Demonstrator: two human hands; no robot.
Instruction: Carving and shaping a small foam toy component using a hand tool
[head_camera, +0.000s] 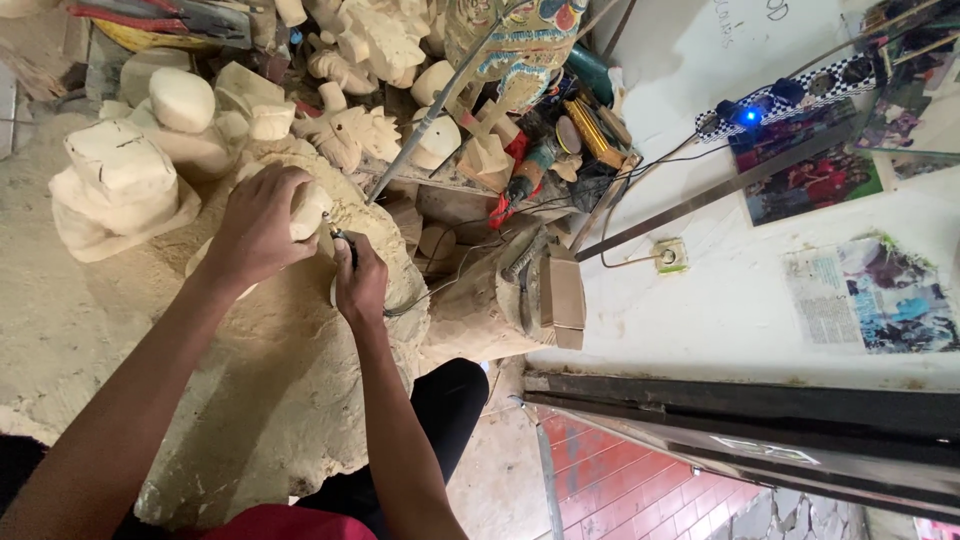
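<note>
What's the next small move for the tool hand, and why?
Probably ease the rotary tool tip a little further along the pale wood piece. The right hand holds the tool pen-style with its tip at the piece's edge, and the left hand already grips the piece from above, steadying it.

This was a woodcarver's workshop. Pale unfinished carvings (340, 60) and rough wooden blocks (125, 180) crowded the back, beside a painted carved mask (525, 40). Power tools (540, 160) and cables lay heaped among them, fed by a power strip (790, 95) on the white wall (700, 300). Fine sawdust coated the cloth-covered work surface (280, 380), and the floor (500, 470) beneath was dusty too.
</note>
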